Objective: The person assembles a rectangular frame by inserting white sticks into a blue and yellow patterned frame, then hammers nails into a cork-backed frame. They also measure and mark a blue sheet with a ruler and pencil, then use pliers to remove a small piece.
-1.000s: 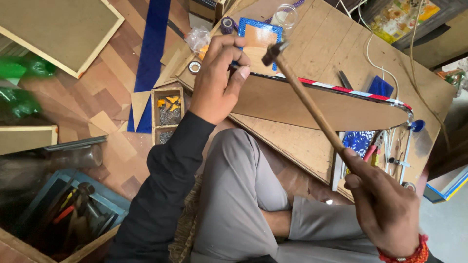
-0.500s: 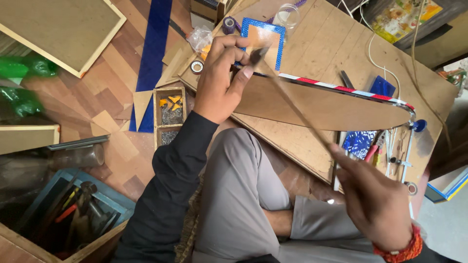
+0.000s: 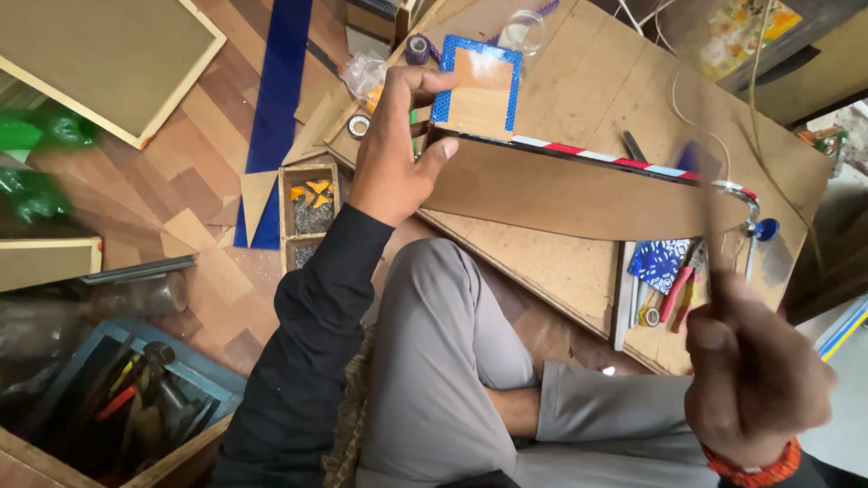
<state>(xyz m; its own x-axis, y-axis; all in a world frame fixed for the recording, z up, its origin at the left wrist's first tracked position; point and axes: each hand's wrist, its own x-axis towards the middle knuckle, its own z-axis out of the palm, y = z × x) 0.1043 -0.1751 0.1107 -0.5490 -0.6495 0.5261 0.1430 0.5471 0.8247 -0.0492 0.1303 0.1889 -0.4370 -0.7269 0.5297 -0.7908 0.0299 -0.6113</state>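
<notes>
Head view: left hand [image 3: 398,154] pinches one blue-bordered square wooden panel [image 3: 477,88] standing on the plywood board [image 3: 579,194]; right hand [image 3: 755,380] fisted around a blurred stick (hammer handle, apparently). Small wooden tray [image 3: 310,210] holds nails; one blue toolbox [image 3: 127,398], assorted tools.

Wood floor [image 3: 194,194]: plywood boards [image 3: 579,90], blue strip [image 3: 276,108], toolbox [image 3: 117,407].

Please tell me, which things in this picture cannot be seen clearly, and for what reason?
- Head view: the stick in the right hand is smeared by motion; its top end cannot be made out.
- Head view: the left hand covers the near corner of the blue-edged wooden piece, so what it pinches is hidden.
- Head view: the tools in the blue box are blurred and cut off by the edge.
</notes>
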